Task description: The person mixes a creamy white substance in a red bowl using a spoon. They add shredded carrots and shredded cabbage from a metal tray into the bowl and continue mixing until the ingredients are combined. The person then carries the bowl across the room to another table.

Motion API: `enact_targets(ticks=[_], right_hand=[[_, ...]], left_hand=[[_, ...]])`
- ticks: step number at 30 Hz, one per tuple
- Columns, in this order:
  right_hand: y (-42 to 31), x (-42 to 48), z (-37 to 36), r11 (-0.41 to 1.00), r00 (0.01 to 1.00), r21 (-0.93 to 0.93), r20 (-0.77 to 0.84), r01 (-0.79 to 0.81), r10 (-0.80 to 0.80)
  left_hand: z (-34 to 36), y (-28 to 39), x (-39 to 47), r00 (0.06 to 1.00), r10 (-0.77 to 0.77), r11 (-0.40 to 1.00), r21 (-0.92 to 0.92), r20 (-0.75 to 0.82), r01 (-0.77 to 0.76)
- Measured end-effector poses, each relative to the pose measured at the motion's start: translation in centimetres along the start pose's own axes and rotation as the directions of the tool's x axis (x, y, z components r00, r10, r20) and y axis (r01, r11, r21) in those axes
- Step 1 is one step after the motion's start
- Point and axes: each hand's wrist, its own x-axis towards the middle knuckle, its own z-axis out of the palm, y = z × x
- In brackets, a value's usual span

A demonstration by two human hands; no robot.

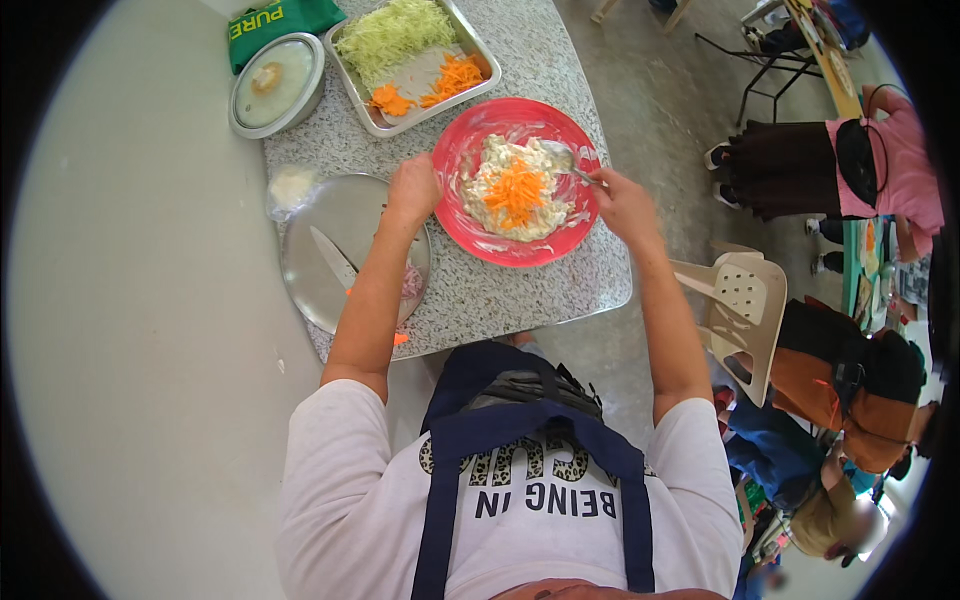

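Observation:
A red plastic bowl (517, 256) holds a creamy white mixture (480, 202) topped with a small heap of shredded carrot (515, 193). My left hand (414, 187) grips the bowl's rim on its left side. In my right hand (622, 204) is the handle of a metal spoon (559, 155), whose head lies against the mixture's upper right edge. Smears of the mixture coat the bowl's inner wall. Behind the bowl, a steel tray (435, 114) contains shredded green vegetable (394, 34), shredded carrot (454, 78) and carrot slices (390, 99).
A round metal tray (306, 262), partly under my left forearm, bears a knife (333, 255) and chopped pink pieces (411, 281). Nearby are a plastic bag (291, 189), a lidded container (274, 82) and a green packet (262, 34). A plastic chair (739, 300) and several people are at right.

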Motion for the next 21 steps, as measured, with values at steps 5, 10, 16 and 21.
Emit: enact_targets(ticks=[5,10,16,21], right_hand=[[2.9,2.0,2.5,0.889,0.965,0.44,0.261,-0.126,0.007],[-0.4,0.1,-1.0,0.934,0.959,0.351,0.282,-0.069,-0.035],[-3.5,-5.5,-1.7,0.977,0.975,0.077,0.088,0.198,-0.205],[-2.1,-5.9,1.8,0.963,0.966,-0.07,0.015,0.259,-0.259]], left_hand=[[0.1,0.5,0.5,0.998,0.031,0.998,-0.061,-0.047,-0.033],[0.1,-0.1,0.5,1.0,0.013,0.999,-0.041,-0.023,-0.014],[0.0,0.2,0.4,1.0,-0.016,0.999,-0.028,-0.01,0.016],[0.1,0.2,0.5,1.0,-0.017,0.986,-0.167,-0.001,0.016]])
